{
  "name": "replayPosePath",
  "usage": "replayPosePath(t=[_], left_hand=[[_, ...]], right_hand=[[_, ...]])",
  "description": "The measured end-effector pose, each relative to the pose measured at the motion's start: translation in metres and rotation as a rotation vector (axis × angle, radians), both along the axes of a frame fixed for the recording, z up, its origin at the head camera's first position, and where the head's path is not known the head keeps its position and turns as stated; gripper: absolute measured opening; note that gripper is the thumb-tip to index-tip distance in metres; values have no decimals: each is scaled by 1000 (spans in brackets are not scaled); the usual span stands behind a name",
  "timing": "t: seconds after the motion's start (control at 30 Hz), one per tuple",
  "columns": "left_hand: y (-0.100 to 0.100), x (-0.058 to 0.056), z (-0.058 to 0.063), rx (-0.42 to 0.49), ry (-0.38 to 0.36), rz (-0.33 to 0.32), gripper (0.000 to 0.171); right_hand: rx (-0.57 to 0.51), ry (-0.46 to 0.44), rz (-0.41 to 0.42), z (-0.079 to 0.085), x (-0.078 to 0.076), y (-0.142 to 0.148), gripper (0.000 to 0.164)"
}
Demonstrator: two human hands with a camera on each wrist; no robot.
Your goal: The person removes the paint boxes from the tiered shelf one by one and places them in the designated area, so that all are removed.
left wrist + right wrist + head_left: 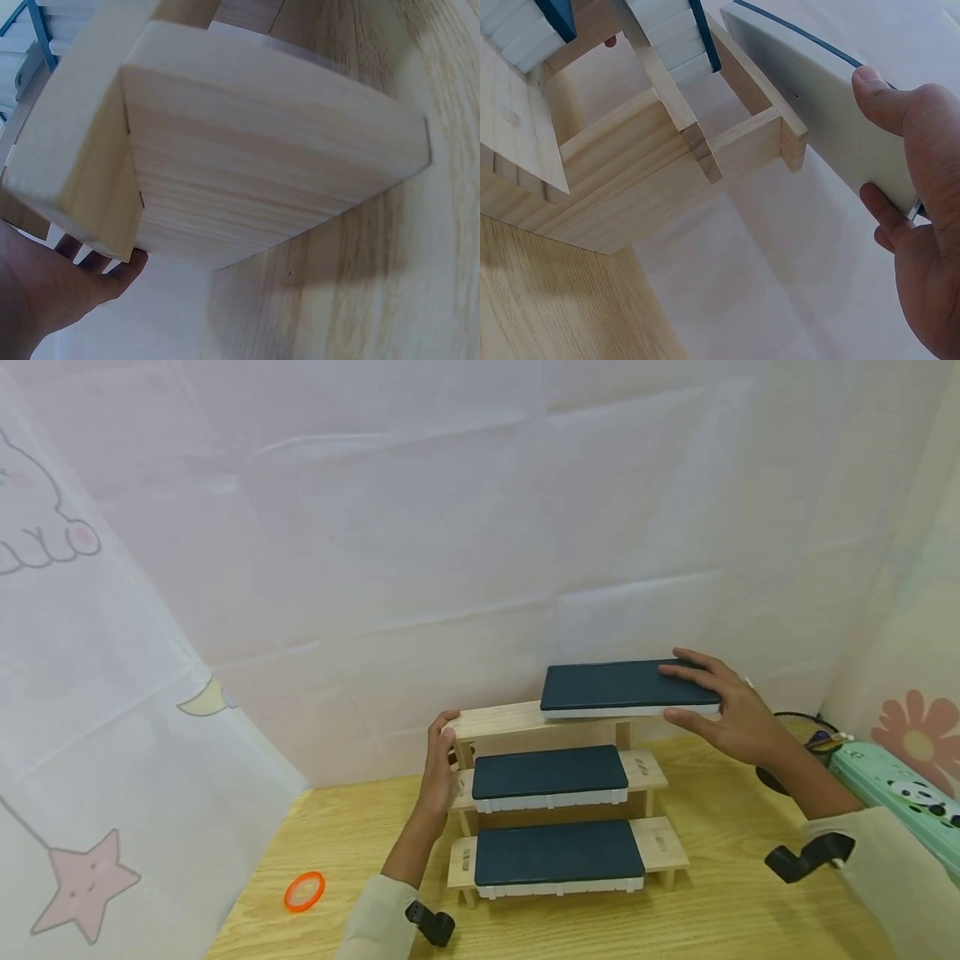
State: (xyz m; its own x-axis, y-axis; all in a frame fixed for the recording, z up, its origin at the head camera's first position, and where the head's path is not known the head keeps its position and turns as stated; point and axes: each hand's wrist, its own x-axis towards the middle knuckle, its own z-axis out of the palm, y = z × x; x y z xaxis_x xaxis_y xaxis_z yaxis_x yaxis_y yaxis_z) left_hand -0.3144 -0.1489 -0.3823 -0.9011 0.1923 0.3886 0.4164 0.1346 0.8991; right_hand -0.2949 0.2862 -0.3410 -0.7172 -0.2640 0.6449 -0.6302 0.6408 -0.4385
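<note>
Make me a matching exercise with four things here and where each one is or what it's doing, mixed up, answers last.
Column one
1. Left hand
2. Right hand
3. Orange ring
4. Green case

Column two
A. Gripping the highest box by its right end
B. Beside the mesh cup
C. At the wooden stand's left end
D. Lying on the table's left side

Pairs: 1-C, 2-A, 3-D, 4-B

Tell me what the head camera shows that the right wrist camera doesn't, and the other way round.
Only the head view shows the orange ring, the mint-green panda case and the black mesh holder.

Only the right wrist view shows the pale underside of the box in the right hand.

Both show that hand holding the box, the stepped wooden stand and two other boxes on it.
</note>
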Motion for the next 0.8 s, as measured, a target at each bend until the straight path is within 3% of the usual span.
replayPosePath(t=[0.2, 0.47, 0.8], left_hand=[[-2, -4, -3, 14, -5, -3, 47], [-5, -22, -25, 1, 20, 42, 45], [-6, -24, -27, 3, 22, 57, 44]], right_hand=[[-3, 2, 7, -1, 0, 1, 65], [-12, 0, 3, -4, 1, 4, 66], [-33, -5, 2, -1, 7, 4, 67]])
